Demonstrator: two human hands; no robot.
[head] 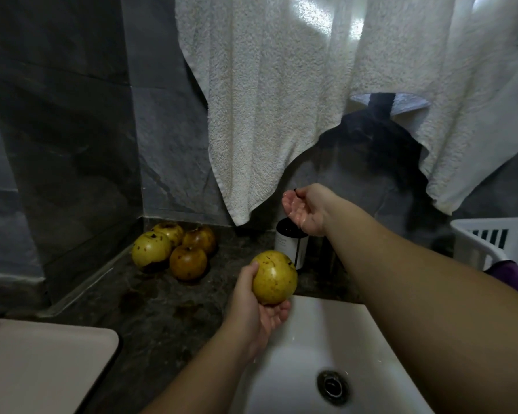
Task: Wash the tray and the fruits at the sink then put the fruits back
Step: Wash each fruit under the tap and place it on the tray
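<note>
L hand [259,306] cups yellow fruit [274,277] from below, over sink [308,330] edge. Looks wet, smooth, firm, prob slippery: needs whole-palm hold, not fingertips. R hand [307,210] spread, palm up, wet, at soap bottle [292,243]. Four fruits [174,249] on surface corner.

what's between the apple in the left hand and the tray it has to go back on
Nothing visible. The apple sits in the left hand over the sink edge; the tray lies lower left, with only bare countertop between them.
</note>
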